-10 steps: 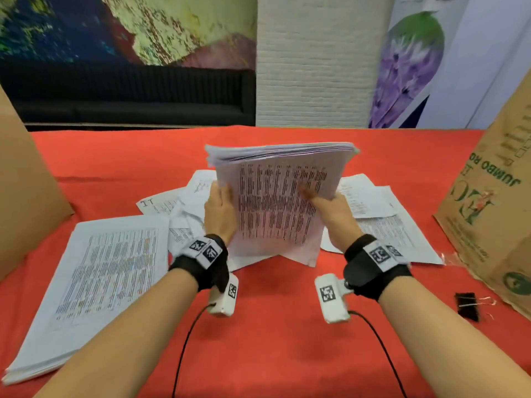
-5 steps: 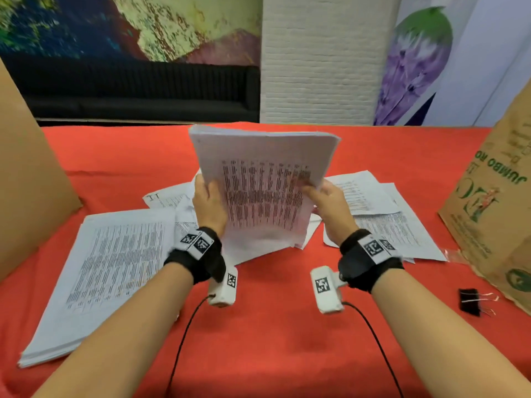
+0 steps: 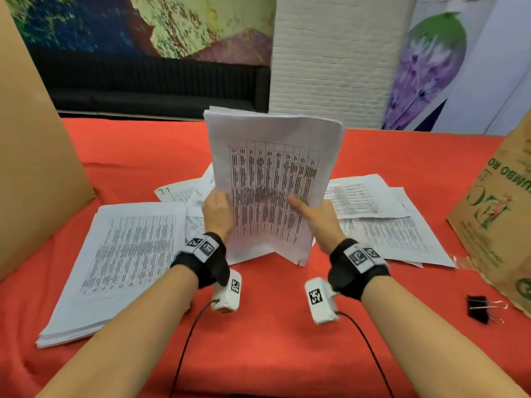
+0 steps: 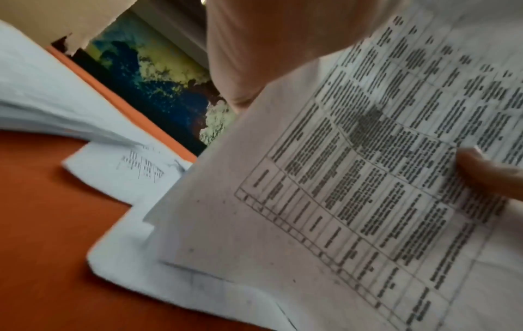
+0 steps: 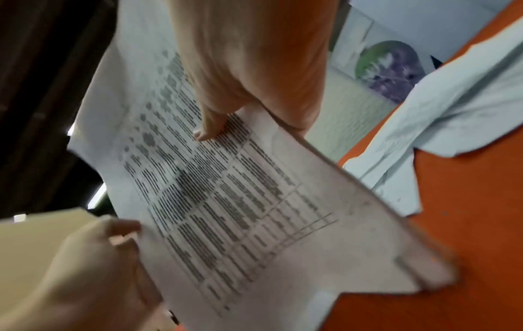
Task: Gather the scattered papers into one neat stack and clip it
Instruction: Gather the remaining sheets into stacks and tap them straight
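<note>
Evidently, the left hand (image 3: 218, 214) and right hand (image 3: 313, 218) each clamp a side of the paper sheaf (image 3: 273, 182), held upright over the red table (image 3: 273, 340), presumably to square its edges before clipping.

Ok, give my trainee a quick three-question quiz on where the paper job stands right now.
1. True or false: the binder clip is already on the held bundle.
2. Which hand grips the bundle: A) left hand only, B) right hand only, C) both?
3. Fill in: the thick pile lying flat on the red tablecloth is on the person's ____ side.

Key: 1. False, it lies on the cloth near the brown paper bag. 2. C. 3. Left.
</note>
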`<action>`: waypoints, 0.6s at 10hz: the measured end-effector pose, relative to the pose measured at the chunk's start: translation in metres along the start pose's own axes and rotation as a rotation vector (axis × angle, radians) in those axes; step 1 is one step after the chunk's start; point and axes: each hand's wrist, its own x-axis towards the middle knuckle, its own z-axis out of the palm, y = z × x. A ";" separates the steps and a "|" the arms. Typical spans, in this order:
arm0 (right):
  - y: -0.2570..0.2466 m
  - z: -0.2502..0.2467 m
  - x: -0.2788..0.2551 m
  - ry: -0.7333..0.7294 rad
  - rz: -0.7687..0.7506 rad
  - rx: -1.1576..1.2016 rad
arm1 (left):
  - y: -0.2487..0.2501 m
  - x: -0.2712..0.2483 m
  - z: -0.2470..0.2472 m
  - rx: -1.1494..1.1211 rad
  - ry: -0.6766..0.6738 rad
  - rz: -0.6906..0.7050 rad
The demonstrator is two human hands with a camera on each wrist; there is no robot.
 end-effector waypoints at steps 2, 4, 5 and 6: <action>-0.029 0.022 0.009 -0.009 -0.152 0.070 | 0.015 0.016 -0.005 -0.293 0.154 0.022; 0.024 0.024 0.002 -0.088 0.124 -0.124 | -0.051 0.026 -0.018 0.063 -0.178 -0.402; 0.005 0.037 0.009 -0.005 0.034 -0.085 | -0.040 0.027 -0.029 -0.015 -0.089 -0.383; -0.003 0.043 0.020 0.112 -0.039 -0.118 | -0.036 0.030 -0.040 -0.006 -0.223 -0.361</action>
